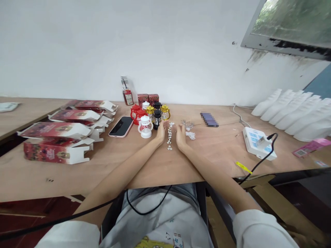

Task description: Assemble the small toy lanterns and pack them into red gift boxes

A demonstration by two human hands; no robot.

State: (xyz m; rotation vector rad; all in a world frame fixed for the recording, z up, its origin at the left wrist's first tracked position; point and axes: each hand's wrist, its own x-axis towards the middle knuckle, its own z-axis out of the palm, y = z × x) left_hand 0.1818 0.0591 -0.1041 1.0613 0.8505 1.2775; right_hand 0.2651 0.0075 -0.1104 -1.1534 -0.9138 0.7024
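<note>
My left hand (pixel 161 133) rests on its edge on the table with the fingers stretched forward, holding nothing. Facing it, my right hand (pixel 181 136) lies on edge in the same way, its fingers also extended. Between the two palms runs a narrow column of small white round pieces (pixel 169 135). Just left of my left hand stand miniature lanterns: a white lantern (pixel 145 126), a black lantern (pixel 157 119), a gold lantern (pixel 165 112) and a red lantern (pixel 135 113), among others. Right of my right hand are thin wire pieces (pixel 188 124) and small white bits (pixel 191 135).
Flattened red printed boxes (pixel 55 130) overlap at the left, beside a phone (pixel 121 126). A bottle (pixel 127 94) and small red boxes (pixel 148 99) stand by the wall. At right are a blurred-out phone (pixel 209 119), a power strip (pixel 258 143) with a cable, and white sleeves (pixel 297 113).
</note>
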